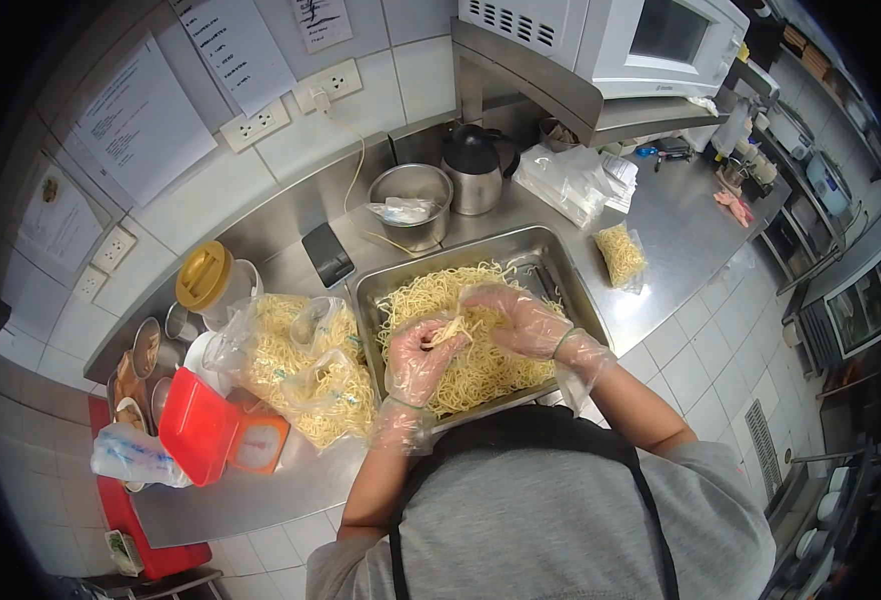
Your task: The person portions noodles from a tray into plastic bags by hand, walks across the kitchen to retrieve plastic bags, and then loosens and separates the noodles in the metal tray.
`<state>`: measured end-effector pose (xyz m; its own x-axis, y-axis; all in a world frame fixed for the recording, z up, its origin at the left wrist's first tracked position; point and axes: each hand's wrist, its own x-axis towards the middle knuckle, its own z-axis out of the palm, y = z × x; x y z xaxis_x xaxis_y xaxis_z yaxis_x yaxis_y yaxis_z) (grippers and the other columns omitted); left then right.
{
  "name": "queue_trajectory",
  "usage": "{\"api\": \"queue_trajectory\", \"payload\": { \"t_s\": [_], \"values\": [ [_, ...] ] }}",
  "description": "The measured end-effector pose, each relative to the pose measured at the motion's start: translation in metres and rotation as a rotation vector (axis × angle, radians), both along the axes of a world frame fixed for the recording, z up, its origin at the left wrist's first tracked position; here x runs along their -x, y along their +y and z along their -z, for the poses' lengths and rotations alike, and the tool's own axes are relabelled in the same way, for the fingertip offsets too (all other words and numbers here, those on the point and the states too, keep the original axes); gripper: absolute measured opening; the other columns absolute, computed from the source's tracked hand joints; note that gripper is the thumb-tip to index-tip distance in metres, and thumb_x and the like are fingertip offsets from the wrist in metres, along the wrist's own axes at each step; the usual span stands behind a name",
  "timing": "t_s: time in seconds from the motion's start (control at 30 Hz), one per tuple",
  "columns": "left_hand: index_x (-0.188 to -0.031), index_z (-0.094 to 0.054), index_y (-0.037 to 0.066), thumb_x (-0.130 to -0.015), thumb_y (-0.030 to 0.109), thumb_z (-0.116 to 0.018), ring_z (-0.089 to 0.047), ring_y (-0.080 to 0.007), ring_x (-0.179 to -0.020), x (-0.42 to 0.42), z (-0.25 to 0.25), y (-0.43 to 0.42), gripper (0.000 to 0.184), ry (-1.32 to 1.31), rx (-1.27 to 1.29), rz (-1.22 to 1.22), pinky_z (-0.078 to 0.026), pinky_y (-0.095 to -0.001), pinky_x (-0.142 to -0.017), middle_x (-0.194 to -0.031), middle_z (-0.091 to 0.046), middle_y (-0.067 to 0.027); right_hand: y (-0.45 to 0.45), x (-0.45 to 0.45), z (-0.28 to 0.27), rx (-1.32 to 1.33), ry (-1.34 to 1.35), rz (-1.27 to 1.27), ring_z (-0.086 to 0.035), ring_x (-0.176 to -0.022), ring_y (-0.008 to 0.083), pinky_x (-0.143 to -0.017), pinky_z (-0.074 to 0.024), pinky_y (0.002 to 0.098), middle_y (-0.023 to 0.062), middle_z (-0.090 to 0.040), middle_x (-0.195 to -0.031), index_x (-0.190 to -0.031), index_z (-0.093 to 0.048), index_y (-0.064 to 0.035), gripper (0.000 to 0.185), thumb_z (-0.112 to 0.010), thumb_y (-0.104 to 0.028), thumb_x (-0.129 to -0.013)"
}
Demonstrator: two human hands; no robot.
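A deep metal tray holds a heap of loose yellow noodles. Clear plastic gloves, banded at the wrists, cover both of my hands. Above the left part of the heap, my left hand is closed around a small bunch of noodles, with strands showing at the fingers. Close beside it, my right hand is curled with its fingertips at the noodles near the left hand; what they pinch is partly hidden. Clear bags packed with noodles lean against the tray's left side.
A small bag of noodles lies right of the tray. Behind stand a metal pot, a thermal jug and plastic bags. A red-lidded container and a digital scale sit left. A microwave stands on a shelf.
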<state>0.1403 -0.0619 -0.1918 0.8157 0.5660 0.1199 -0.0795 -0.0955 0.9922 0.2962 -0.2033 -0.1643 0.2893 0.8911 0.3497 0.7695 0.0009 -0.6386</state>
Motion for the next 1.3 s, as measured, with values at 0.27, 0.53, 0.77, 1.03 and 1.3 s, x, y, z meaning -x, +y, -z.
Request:
{"api": "queue_trajectory", "payload": {
  "t_s": [0.27,0.53,0.77,1.03,1.3],
  "values": [
    [-0.103,-0.067,-0.003,-0.08,0.007,-0.078,-0.062,-0.01,-0.089,0.0,-0.005,0.002,0.027,0.021,-0.235,0.053,-0.051,-0.0246,-0.077,-0.096,-0.067,-0.0049,0.008,0.012,-0.025,-0.069,-0.07,-0.049,-0.061,-0.103,0.0336,-0.087,-0.0492,0.0435,0.0125,-0.065,-0.105,-0.104,-0.068,-0.008,0.023,-0.068,-0.014,-0.082],
    [-0.093,-0.07,0.0,-0.079,0.008,-0.076,-0.059,-0.0186,-0.082,0.012,-0.016,0.016,0.017,0.014,-0.423,0.033,-0.048,-0.0308,-0.073,-0.087,-0.063,-0.0074,-0.005,-0.02,-0.045,-0.105,-0.061,0.133,-0.066,-0.079,0.0315,-0.071,-0.0524,0.0395,0.0122,-0.067,-0.087,-0.091,-0.069,-0.0045,0.013,-0.068,-0.015,-0.083],
    [-0.087,-0.064,-0.004,-0.096,0.019,-0.058,-0.055,-0.0197,-0.077,0.007,-0.008,0.028,0.025,0.305,-0.459,-0.068,-0.045,-0.0344,-0.071,-0.081,-0.059,-0.0095,-0.028,-0.035,-0.069,-0.08,0.164,0.213,-0.065,-0.08,0.0246,-0.072,-0.0503,0.0357,0.0127,-0.065,-0.091,-0.098,-0.069,0.0017,0.02,-0.066,-0.016,-0.088],
    [-0.091,-0.064,0.0,-0.093,0.01,-0.059,-0.062,-0.0255,-0.081,-0.009,-0.018,0.03,0.011,-0.073,-0.42,-0.073,-0.047,-0.0332,-0.08,-0.089,-0.066,-0.0125,-0.03,-0.034,-0.067,-0.058,0.367,0.202,-0.062,-0.082,0.0214,-0.074,-0.0493,0.0331,0.0111,-0.063,-0.092,-0.098,-0.069,0.0033,0.02,-0.065,-0.014,-0.089],
    [-0.077,-0.065,0.001,-0.086,0.01,-0.072,-0.052,-0.0116,-0.071,-0.008,-0.029,0.034,0.015,0.036,-0.271,0.027,-0.044,-0.0261,-0.067,-0.078,-0.059,-0.0037,-0.03,-0.037,-0.058,-0.01,0.359,0.163,-0.063,-0.083,0.0199,-0.075,-0.0497,0.0329,0.011,-0.064,-0.096,-0.093,-0.069,0.0019,0.019,-0.068,-0.016,-0.087]
  ]
}}
